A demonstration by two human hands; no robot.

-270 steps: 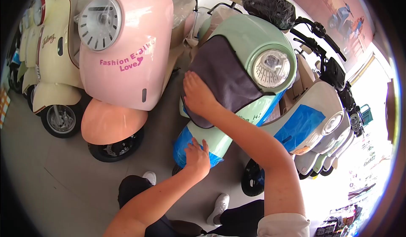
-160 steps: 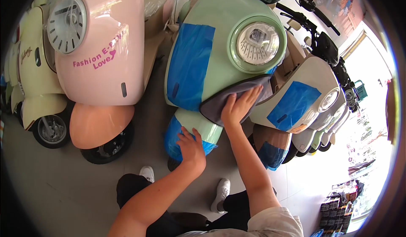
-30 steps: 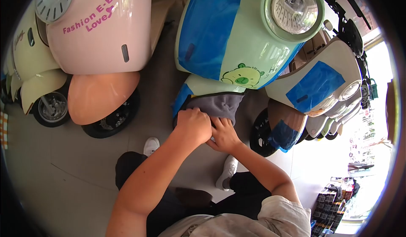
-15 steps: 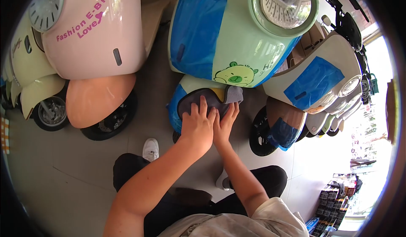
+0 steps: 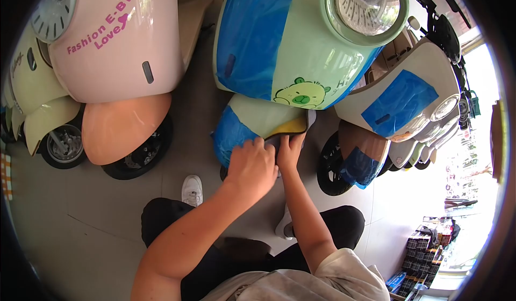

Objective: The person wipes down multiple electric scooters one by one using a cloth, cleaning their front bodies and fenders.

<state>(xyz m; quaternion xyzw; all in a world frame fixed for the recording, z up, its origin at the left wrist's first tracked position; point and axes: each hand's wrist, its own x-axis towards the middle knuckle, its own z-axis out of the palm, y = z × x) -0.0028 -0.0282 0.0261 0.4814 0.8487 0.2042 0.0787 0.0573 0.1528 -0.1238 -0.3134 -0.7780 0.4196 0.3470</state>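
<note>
A pale green front fender (image 5: 258, 115) with blue film (image 5: 230, 131) on its left side sits below the green scooter's body. Against the fender's lower right lies a dark grey cloth with a yellow side (image 5: 293, 126), partly folded. My left hand (image 5: 252, 164) has its fingers curled at the fender's lower front edge, closed on the cloth, most of which the hands hide. Close beside it, my right hand (image 5: 289, 151) grips the cloth's lower right part, its fingertips just under the yellow fold.
Above the fender is the green scooter body (image 5: 312, 43) with a bear decal and round headlight. A pink scooter (image 5: 118, 43) with an orange fender (image 5: 129, 126) stands left. To the right is a white scooter (image 5: 419, 94) with blue film, with more scooters behind it.
The cloth, spread flat over the fender under both hands before, is now drawn down and bunched, baring the fender's top. My left hand's fingers have curled, and both hands sit slightly lower.
</note>
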